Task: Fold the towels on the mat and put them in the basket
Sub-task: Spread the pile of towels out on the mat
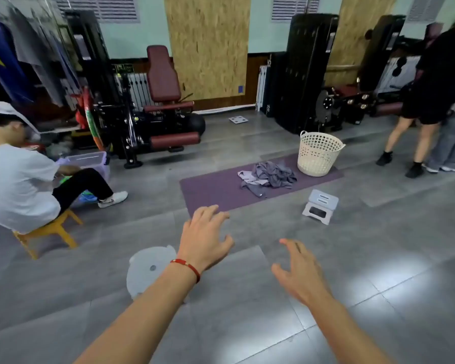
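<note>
Head view of a gym floor. Both bare arms reach forward over grey tiles. The left hand point(206, 236), with a red cord point(187, 266) at its wrist, has its fingers spread and slightly bent, holding nothing. The right hand point(298, 271) is likewise spread and loosely curved, holding nothing; its outline is blurred.

Ahead lies a purple mat point(216, 187), well apart from both hands. On the mat, a crumpled heap of grey and lilac towels point(269, 176) lies unfolded near the far end. Just beside the heap, at the mat's far right end, stands a cream perforated basket point(318, 153), upright, with a handle loop at its rim. Only pale inner wall shows through the opening; whether anything lies at the bottom cannot be told.

Near the mat's right edge a small grey step stool point(321, 203) rests on the tiles. A round pale stool point(149, 269) stands beneath the left forearm.

At left a person in a white shirt point(13, 185) sits on a yellow stool point(47, 232), facing a clear lilac bin point(90, 160); its contents cannot be made out. Behind stand a maroon-padded exercise machine point(163, 101) and, further right, black equipment point(307, 72). At right, the legs of two standing people point(428, 143) are visible.
</note>
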The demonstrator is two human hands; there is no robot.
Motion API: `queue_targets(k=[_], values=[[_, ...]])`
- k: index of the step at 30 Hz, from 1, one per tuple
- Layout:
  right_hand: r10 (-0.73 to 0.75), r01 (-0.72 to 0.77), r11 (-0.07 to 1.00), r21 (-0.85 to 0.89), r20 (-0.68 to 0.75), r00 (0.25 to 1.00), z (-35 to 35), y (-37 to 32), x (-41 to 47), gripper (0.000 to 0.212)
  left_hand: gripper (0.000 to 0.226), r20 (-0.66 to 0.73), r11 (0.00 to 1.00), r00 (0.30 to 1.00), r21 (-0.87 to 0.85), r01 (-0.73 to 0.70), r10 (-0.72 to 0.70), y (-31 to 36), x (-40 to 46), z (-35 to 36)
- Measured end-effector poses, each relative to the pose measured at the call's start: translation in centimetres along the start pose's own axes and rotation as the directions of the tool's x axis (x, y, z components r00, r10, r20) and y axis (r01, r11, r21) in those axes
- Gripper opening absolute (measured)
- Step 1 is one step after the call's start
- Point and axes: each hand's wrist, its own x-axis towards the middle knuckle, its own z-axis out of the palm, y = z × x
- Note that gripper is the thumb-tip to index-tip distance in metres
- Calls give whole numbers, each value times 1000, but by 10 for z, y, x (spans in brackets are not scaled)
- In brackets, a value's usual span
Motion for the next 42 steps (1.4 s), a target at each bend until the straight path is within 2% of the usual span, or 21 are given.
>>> queue_targets(k=[5, 9, 14, 20, 24, 31, 39, 42], values=[[49, -47, 997, -62, 38, 998, -2, 15, 91, 70, 55, 51, 995, 997, -80, 55, -51, -16, 89, 47], [105, -101, 991, -91, 45, 993, -1, 31, 154, 69, 57, 61, 991, 998, -130, 36, -28, -17, 167, 80], [158, -146, 980, -137, 80, 984, -2, 62, 236, 71, 53, 5, 979, 1000, -202, 15, -15, -9, 260, 119], [185, -158, 976, -152, 181, 966, -9, 115, 355, 72, 51, -25, 978, 996, -193, 75, -82, 12, 373, 161], [166, -131, 978, -163, 228, 959, -29, 158, 434, 68, 51, 11, 979, 993, -168, 118, -118, 45, 445, 191], [175, -144, 981, -134, 265, 948, -66, 218, 562, 68, 47, 27, 978, 995, -180, 104, -101, 95, 578, 242], [203, -173, 977, -123, 296, 933, -87, 283, 716, 57, 45, 85, 958, 991, -261, 120, -101, 109, 743, 333], [249, -219, 967, -128, 315, 916, -99, 301, 770, 53, 46, 151, 951, 984, -275, 138, -99, 104, 810, 364]])
